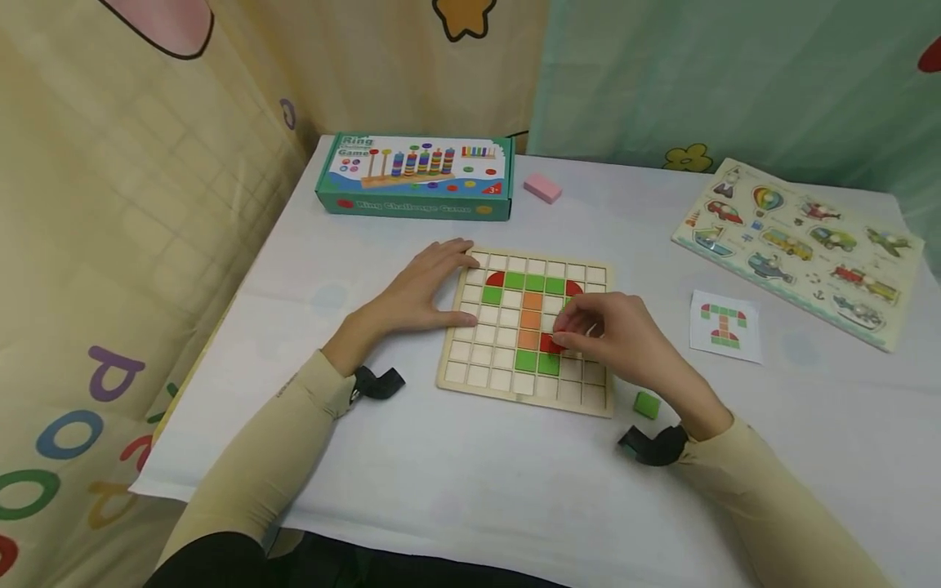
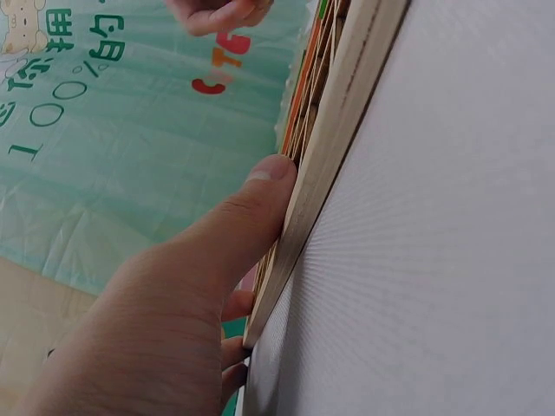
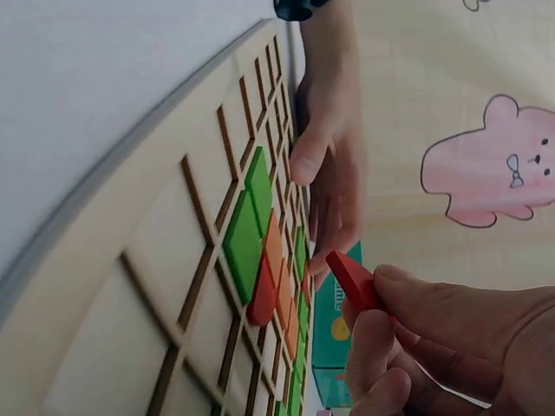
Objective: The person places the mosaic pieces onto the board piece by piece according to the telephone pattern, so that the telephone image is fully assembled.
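Note:
A wooden grid board lies on the table, with green, orange and red tiles in some of its squares. My left hand rests spread along the board's left side; in the left wrist view its thumb touches the edge. Over the board's right half, my right hand pinches a red piece with one curved side between thumb and fingers. In the right wrist view this piece is above the board, apart from it. Another red tile lies in the grid beside a green tile.
A loose green block lies right of the board, below my right hand. Further right are a pattern card and a vehicle picture board. Behind the grid stand a ring game box and a pink block.

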### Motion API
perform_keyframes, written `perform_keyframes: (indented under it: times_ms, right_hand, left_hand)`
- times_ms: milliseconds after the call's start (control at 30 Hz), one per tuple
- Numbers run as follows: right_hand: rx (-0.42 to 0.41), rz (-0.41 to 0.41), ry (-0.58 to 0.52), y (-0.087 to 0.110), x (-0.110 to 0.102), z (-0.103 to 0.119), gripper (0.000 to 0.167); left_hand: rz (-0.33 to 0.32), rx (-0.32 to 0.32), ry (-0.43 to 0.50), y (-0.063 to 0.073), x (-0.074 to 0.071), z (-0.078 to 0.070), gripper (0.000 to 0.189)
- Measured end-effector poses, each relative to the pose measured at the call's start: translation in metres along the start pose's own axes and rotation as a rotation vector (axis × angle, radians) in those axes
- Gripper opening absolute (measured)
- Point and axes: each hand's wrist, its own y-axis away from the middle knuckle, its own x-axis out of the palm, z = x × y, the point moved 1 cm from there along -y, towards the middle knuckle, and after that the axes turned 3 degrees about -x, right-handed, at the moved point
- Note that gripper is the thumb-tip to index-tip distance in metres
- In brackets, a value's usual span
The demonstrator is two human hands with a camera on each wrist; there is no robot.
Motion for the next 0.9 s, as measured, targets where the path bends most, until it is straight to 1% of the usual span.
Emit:
perform_keyframes:
  times_ms: [100, 233, 300, 367, 433, 567, 700, 900]
  right_hand:
    - [-0.020, -0.027, -0.021, -0.016, 0.009, 0.012, 0.006]
    - [-0.086, -0.062, -0.066, -0.029, 0.025, 0.019, 0.007]
    - [-0.128, -0.080, -0.087, -0.033, 0.034, 0.017, 0.008]
    - [-0.150, -0.086, -0.102, -0.035, 0.041, 0.013, 0.008]
    - [-0.158, -0.083, -0.117, -0.036, 0.047, 0.009, 0.008]
    - [-0.147, -0.043, -0.140, -0.037, 0.053, 0.004, 0.007]
    - [-0.150, -0.026, -0.118, -0.036, 0.053, 0.001, 0.006]
    - [-0.203, -0.034, -0.016, -0.036, 0.053, -0.001, 0.007]
  left_hand:
    - [0.000, 0.005, 0.009, -0.001, 0.000, 0.001, 0.082]
    - [0.005, 0.009, 0.015, -0.002, 0.001, 0.000, 0.081]
    - [0.002, 0.006, 0.016, -0.001, 0.000, 0.000, 0.081]
    - [-0.003, 0.002, 0.009, 0.000, 0.000, 0.001, 0.081]
    - [-0.007, -0.001, 0.007, 0.001, -0.001, 0.002, 0.080]
    - [-0.010, 0.004, 0.008, 0.000, 0.000, 0.005, 0.081]
    - [-0.011, 0.007, 0.012, -0.001, 0.000, 0.005, 0.081]
    - [0.001, -0.011, 0.011, -0.001, 0.000, 0.004, 0.081]
